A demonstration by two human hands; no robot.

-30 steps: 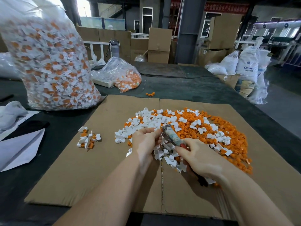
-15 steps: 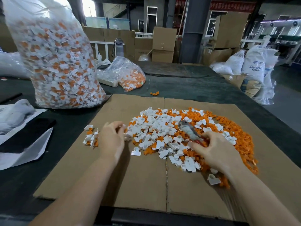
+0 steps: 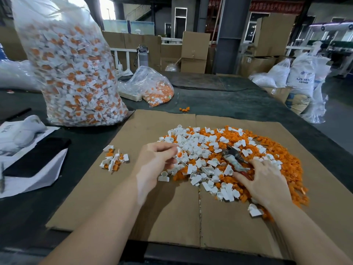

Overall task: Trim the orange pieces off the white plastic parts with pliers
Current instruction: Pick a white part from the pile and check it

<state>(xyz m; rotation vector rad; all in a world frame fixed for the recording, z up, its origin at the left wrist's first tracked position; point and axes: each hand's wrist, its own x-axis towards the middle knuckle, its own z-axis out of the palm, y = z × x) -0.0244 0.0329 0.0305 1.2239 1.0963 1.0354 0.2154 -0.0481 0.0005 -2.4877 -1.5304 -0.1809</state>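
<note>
Nearest the camera, a sheet of cardboard [image 3: 219, 217] is spread over the dark table [image 3: 28, 217], and both forearms are stretched across it. The pliers [image 3: 236, 159] are held by the right hand [image 3: 265, 180], whose fingers are curled round the red handles, the tool lying low over the heap with its nose pointed away; whether the jaws are parted cannot be told. A white part with an orange piece [image 3: 178, 153] is pinched between thumb and fingertips of the left hand [image 3: 158, 159], at the near left edge of the pile of trimmed white parts and orange offcuts [image 3: 238, 146]. The step in hand is judged to be bringing the part to the tool: the part is best turned so the orange piece faces the nose, held by the white body only, fingertips kept clear of the cut, and the blades closed flush at the joint. A small cluster of untrimmed parts [image 3: 114, 159] is seen further left, and beyond it a large bag of uncut parts [image 3: 76, 73] and a smaller bag [image 3: 152, 88].
</note>
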